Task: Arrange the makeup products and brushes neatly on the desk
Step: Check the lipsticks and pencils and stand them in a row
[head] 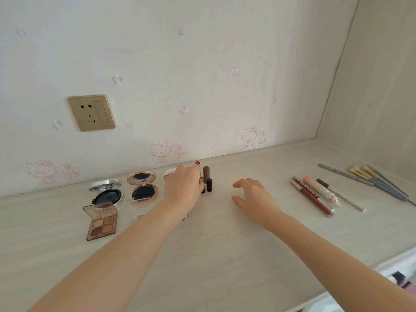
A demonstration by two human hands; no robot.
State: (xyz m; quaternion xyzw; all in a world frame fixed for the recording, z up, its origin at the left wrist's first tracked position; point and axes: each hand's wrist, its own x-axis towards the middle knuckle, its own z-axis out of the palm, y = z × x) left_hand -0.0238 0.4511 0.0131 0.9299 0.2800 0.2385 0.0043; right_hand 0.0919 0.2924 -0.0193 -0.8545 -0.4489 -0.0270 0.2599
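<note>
The left hand (183, 185) grips an uncapped lipstick (197, 163) upright near the back of the desk (213, 244), just beside 2 standing tubes, a brown tube (206, 171) and a black tube (209, 185). The right hand (253, 195) is relaxed, fingers spread, holding nothing. To the left lie 3 open cases: a silver compact (105, 195) and a rose-gold compact (143, 188), each dark inside, and an eyeshadow palette (101, 224) holding 4 brown shades. Brushes (378, 182) lie far right.
</note>
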